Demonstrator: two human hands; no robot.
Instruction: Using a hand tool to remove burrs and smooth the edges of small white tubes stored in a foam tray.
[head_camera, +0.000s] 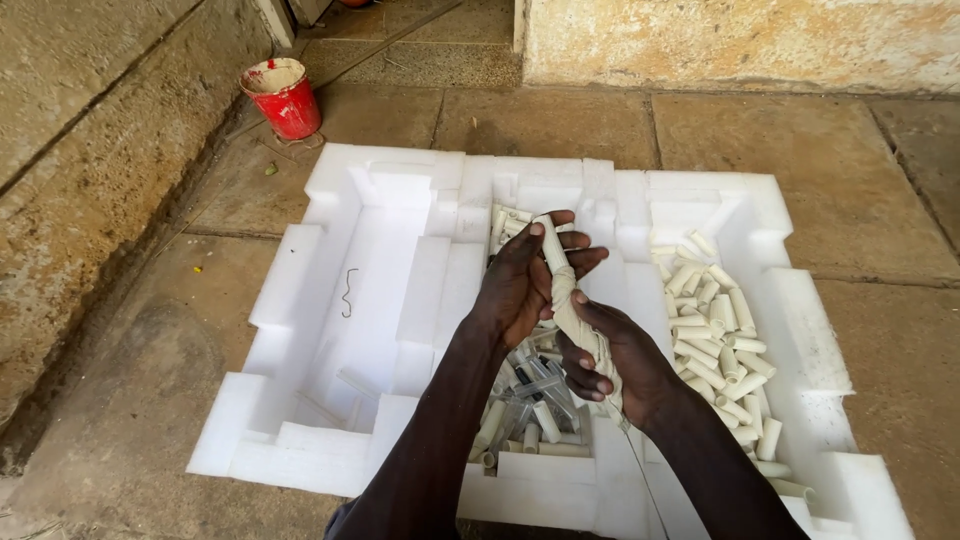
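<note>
Stone paving (560, 125) runs to rough walls at the left and far side. On it lies a large white foam tray (300, 290). Its right compartment holds a heap of short white tubes (715, 330). A red bucket (285, 98) stands far left. Above the middle compartment, the left hand (525, 285) and right hand (615, 355) are both clamped on a pale wrapped tube (568, 300), tilted upright.

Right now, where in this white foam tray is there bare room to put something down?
The left compartment of the foam tray is nearly bare, holding only a small bent wire. The middle compartment under the left hand and right hand is crowded with tubes and clear pieces; the right compartment is packed with cream tubes.
</note>
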